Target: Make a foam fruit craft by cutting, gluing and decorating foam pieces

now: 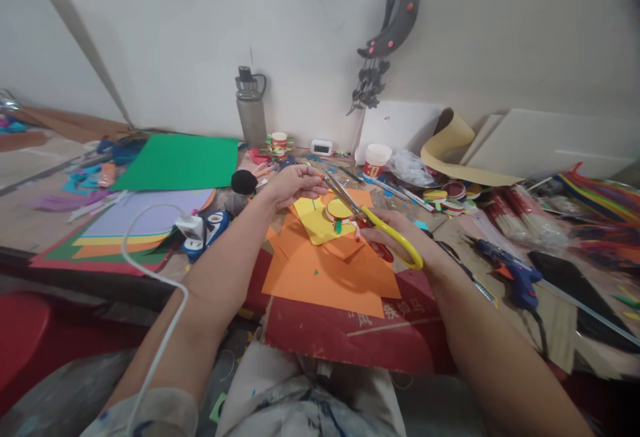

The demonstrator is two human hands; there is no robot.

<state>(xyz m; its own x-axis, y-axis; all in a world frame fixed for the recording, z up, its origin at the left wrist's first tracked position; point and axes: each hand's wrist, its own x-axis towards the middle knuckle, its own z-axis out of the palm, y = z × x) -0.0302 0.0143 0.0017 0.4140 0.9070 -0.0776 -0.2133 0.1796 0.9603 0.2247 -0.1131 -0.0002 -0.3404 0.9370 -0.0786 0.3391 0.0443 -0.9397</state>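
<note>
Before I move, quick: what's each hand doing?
Left hand: closed, seemingly pinching a small orange piece.
Right hand: closed around the yellow-handled scissors, blades pointing toward the left hand.

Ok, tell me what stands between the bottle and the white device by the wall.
A red cup stands between the bottle and the white device, in the head view.
</note>
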